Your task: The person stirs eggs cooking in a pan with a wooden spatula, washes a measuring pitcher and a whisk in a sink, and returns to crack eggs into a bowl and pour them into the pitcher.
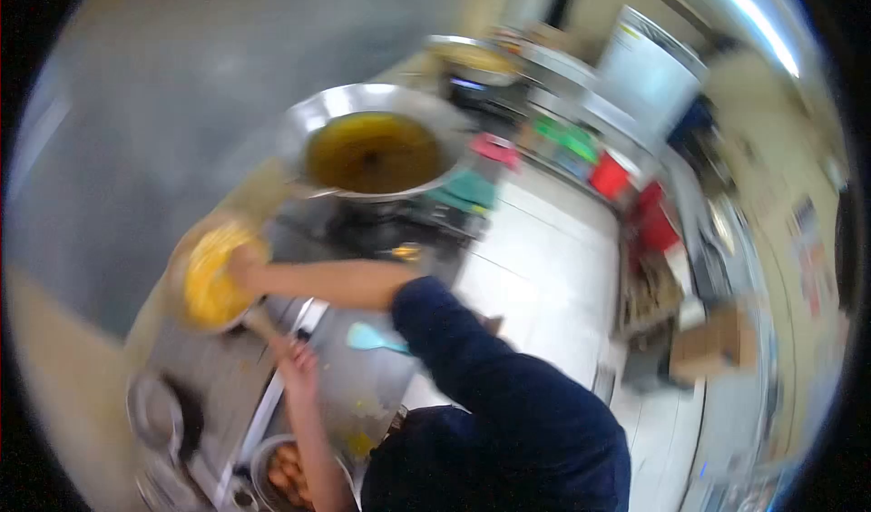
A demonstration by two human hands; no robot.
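My right hand (247, 271) reaches into a round vessel (189, 315) filled with yellow food (216, 274) in strips or pieces. Its fingers are blurred and partly hidden against the food. Nearer to me, my left hand (298, 356) is closed around a pale handle (261, 321) that runs to the near rim of the vessel. A light-blue spatula or spoon (367, 338) lies on the metal counter, right of my left hand. Beneath my left forearm stands a bowl (261, 462) of brown, egg-like rounded items (286, 476).
A wide metal wok (308, 135) of dark yellow oil sits on a burner beyond my right arm. Another pan (472, 61) stands farther back. A lidded round pot or lid (156, 414) is at lower left. Red buckets (614, 174) and a cardboard box (714, 341) line the tiled floor's far side.
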